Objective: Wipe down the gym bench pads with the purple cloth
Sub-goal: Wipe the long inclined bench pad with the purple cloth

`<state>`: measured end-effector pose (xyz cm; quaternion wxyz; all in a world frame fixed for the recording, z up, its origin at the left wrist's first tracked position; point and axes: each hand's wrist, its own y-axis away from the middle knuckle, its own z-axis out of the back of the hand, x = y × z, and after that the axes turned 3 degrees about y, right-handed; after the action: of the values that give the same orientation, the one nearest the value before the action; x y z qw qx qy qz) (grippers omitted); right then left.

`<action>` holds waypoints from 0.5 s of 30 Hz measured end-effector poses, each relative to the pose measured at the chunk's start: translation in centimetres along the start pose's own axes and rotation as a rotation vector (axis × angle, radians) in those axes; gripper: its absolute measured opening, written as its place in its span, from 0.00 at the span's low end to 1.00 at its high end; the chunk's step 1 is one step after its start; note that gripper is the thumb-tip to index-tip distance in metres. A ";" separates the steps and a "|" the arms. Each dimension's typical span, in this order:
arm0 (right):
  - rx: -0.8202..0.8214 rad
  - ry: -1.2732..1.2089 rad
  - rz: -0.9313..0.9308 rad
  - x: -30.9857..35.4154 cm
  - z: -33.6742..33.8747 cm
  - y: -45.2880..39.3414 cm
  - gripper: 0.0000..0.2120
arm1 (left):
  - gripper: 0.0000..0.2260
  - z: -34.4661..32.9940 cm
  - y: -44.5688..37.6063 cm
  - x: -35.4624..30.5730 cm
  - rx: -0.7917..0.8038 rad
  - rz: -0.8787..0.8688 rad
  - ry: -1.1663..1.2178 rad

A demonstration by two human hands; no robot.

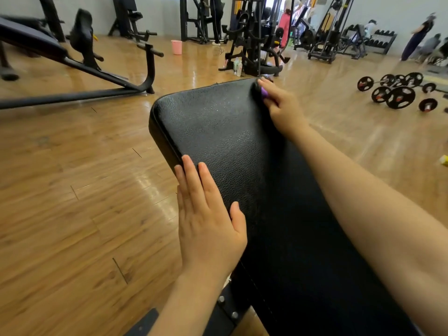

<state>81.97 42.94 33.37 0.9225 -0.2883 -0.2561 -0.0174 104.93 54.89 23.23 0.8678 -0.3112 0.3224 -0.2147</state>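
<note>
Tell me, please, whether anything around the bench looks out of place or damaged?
The bench pad looks intact. Loaded barbells lie loose on the floor to the right, and a pink bucket and bottles stand on the open floor beyond.

One bench pad (218, 132) under both hands. One purple cloth (264, 92) beneath right hand (281, 105); left hand (208, 214) flat. One pink bucket (176, 47) far beyond left hand.

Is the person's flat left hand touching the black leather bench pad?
Touching. The head view shows the left hand lying flat, fingers straight, on the black leather bench pad near its left edge.
</note>
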 end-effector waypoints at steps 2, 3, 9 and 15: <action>-0.041 -0.036 -0.043 -1.3 -0.2 1.6 0.23 | 0.33 0.0 0.0 0.0 -0.001 -0.004 0.006; -0.060 -0.047 -0.071 -2.0 -0.2 2.5 0.23 | 0.33 0.0 0.1 0.0 0.000 -0.003 0.008; -0.116 -0.045 -0.194 -4.5 0.6 12.4 0.22 | 0.33 -0.1 0.1 -0.1 0.015 0.019 0.005; -0.106 0.036 -0.223 -2.8 0.7 11.0 0.21 | 0.33 -0.3 0.2 -0.2 -0.018 0.022 0.049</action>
<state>81.18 52.15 26.74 0.9027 -0.3062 -0.2688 -0.1384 104.62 55.02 22.92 0.8592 -0.3102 0.3487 -0.2098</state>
